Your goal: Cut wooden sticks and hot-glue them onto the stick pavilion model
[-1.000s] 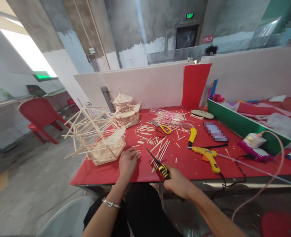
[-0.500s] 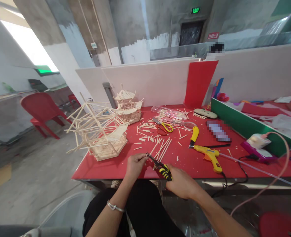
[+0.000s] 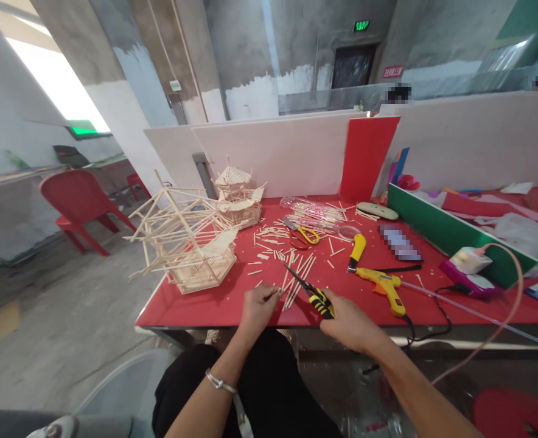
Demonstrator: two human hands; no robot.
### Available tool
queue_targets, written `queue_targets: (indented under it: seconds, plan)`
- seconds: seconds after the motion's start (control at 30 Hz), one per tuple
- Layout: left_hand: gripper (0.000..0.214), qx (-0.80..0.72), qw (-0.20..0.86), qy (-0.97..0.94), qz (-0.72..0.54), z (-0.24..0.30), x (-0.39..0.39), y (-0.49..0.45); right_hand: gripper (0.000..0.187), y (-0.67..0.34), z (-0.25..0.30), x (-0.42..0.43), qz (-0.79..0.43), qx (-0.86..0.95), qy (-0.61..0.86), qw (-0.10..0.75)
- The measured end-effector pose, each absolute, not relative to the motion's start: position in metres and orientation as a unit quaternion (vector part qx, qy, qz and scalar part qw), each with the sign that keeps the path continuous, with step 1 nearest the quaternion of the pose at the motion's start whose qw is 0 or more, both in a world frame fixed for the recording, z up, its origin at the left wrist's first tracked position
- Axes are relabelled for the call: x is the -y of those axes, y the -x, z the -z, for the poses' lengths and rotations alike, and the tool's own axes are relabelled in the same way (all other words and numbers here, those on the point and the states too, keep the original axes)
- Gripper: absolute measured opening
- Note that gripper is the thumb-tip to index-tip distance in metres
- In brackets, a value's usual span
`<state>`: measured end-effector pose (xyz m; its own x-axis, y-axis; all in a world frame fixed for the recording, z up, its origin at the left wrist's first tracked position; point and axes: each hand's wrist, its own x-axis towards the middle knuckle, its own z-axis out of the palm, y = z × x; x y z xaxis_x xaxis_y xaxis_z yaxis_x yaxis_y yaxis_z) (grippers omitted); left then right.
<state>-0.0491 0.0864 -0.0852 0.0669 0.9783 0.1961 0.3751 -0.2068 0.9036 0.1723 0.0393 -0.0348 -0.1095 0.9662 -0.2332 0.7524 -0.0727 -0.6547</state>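
My left hand (image 3: 258, 307) is closed in a pinch near the table's front edge, with the pale end of a thin wooden stick (image 3: 280, 291) at its fingertips; most of that stick is hidden. In my right hand (image 3: 349, 322) are long-nosed pliers (image 3: 306, 286) with yellow-and-black handles, their dark jaws pointing up and left over the table, apart from my left fingers. Beneath the jaws lies a loose bundle of wooden sticks (image 3: 302, 277). Short cut pieces (image 3: 269, 234) are scattered beyond it.
A large stick-built frame (image 3: 200, 267) stands at the left of the red table (image 3: 246, 310), a smaller pagoda model (image 3: 235, 194) behind it. Yellow-handled scissors (image 3: 306, 234), a yellow glue gun (image 3: 385, 286) with its cord, a phone (image 3: 400, 243) and a green board (image 3: 456, 237) lie rightward.
The pliers have moved right and up, away from my left fingertips. My left hand has shifted slightly right, still pinched.
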Motion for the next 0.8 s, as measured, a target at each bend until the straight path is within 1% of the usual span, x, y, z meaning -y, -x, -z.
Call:
queue_targets:
  seconds: [0.07,0.17,0.3,0.47,0.6,0.7,0.8]
  plan:
    - [0.029,-0.54,0.363,-0.634,-0.418,0.088,-0.087,0.045,0.041,-0.172,0.035,-0.041,-0.309,0.671,0.66,0.141]
    - [0.027,-0.572,0.377,-0.615,-0.391,0.088,-0.09,0.048,0.044,-0.171,0.038,-0.039,-0.282,0.672,0.674,0.123]
    - [0.024,-0.608,0.356,-0.598,-0.382,0.085,-0.106,0.064,0.046,-0.169,0.041,-0.035,-0.281,0.674,0.673,0.117]
    - [0.025,-0.604,0.342,-0.588,-0.415,0.082,-0.132,0.083,0.042,-0.159,0.039,-0.037,-0.272,0.692,0.655,0.134]
    - [0.026,-0.579,0.338,-0.575,-0.469,0.084,-0.128,0.083,0.035,-0.152,0.042,-0.041,-0.238,0.699,0.658,0.146]
    - [0.029,-0.552,0.365,-0.566,-0.491,0.089,-0.114,0.073,0.033,-0.146,0.047,-0.041,-0.209,0.708,0.659,0.141]
    - [0.035,-0.547,0.409,-0.547,-0.485,0.095,-0.106,0.064,0.034,-0.139,0.052,-0.04,-0.194,0.716,0.658,0.129]
